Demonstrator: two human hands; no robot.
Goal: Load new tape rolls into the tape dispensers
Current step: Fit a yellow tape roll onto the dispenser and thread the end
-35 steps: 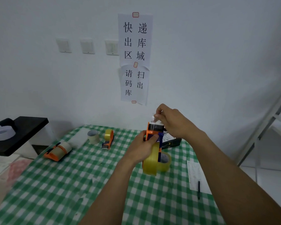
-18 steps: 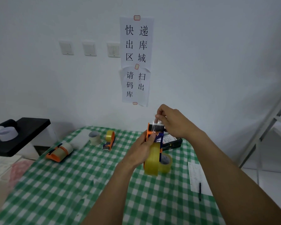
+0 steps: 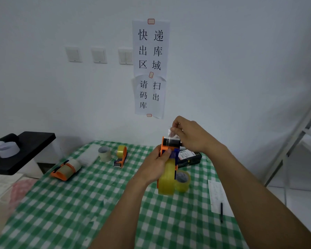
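At centre frame the left hand (image 3: 151, 164) grips the orange dispenser (image 3: 170, 143), yellow roll (image 3: 166, 183) already seated, and the right hand (image 3: 190, 136) pinches the tape end (image 3: 171, 134); threading seems unfinished.

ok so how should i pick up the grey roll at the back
Probably from above: pinch the outer wall of the grey roll, or hook a thumb into its core. It lies flat with the hole up, apart from the small dispenser on its right.
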